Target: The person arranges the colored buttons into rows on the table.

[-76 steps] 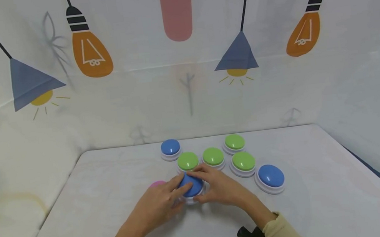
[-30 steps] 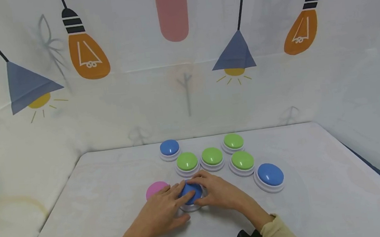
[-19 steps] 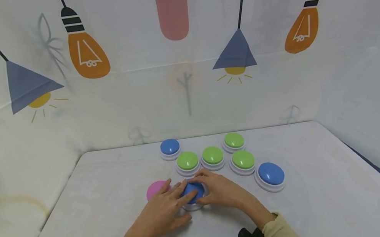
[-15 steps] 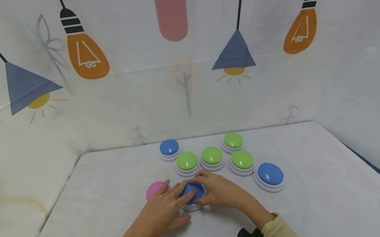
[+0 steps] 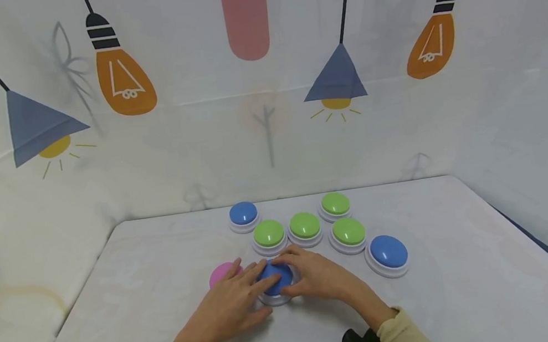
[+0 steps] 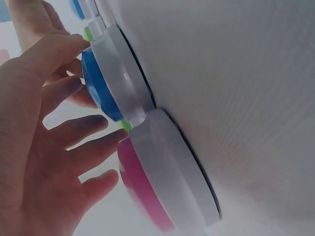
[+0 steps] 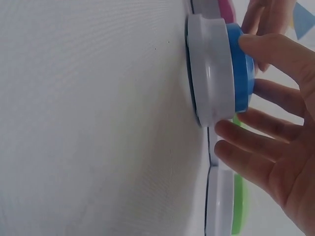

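Two-handed adjustment of a blue button (image 5: 275,269) with a white base, at the near middle of the table (image 5: 159,317). The right hand (image 5: 317,275) holds it, thumb at about 4 o'clock on the dome and fingers curled round from 12 o'clock. The left hand (image 5: 235,303) lies at 8 o'clock with fingers spread wide and nearly straight, the index finger laid over the dome; whether the outer fingers touch the pink button (image 5: 220,273) at 9 o'clock, one cannot tell.

From the held button, green buttons stand at 12 (image 5: 268,233), 1 (image 5: 305,225) and 2 o'clock (image 5: 349,231), with a further one (image 5: 335,203) between 1 and 2. Other blue buttons stand at 11 (image 5: 243,214) and 3 o'clock (image 5: 388,252).

The step in hand is judged to be fine positioning beside the pink button. The next move probably calls for keeping the base flat, then easing the right-hand grip without dragging the button.
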Available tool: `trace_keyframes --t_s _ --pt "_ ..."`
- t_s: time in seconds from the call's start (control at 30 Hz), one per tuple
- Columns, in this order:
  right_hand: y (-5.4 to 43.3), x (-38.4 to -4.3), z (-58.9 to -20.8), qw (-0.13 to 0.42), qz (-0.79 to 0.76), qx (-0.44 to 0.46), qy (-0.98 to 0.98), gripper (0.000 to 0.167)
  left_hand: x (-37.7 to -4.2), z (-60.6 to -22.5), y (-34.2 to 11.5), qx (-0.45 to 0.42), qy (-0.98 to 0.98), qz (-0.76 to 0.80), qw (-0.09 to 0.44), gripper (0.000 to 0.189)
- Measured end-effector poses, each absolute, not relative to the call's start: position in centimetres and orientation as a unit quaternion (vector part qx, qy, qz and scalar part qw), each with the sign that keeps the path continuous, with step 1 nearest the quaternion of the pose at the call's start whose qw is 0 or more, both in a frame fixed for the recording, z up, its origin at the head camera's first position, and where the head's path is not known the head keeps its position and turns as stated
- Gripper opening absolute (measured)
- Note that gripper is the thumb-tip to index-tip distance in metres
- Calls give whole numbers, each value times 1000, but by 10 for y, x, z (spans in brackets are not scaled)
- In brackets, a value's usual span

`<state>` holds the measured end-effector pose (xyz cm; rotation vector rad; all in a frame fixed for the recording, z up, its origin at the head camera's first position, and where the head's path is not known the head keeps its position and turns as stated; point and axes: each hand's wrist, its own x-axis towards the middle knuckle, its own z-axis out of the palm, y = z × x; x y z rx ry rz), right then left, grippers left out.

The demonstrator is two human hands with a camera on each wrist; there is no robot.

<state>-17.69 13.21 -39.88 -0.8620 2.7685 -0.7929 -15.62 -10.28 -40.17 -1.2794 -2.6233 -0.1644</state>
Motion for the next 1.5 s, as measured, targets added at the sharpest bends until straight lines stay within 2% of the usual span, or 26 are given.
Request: trace_keyframes --t_s 0.4,0.7,1.1,1.5 --pt "134 -185 -395 73 -287 -269 917 60 -168 -392 -107 -419 -894 -86 133 60" --pt "133 -198 -392 1 -313 -241 919 56 -179 -386 -103 -369 -916 -123 103 64" --pt "136 -224 -399 -25 -306 -209 929 63 -199 -387 -88 -257 -943 -176 117 60" --pt "125 -251 -404 -39 -293 -227 928 67 -223 -395 -78 -194 -947 -250 57 60"
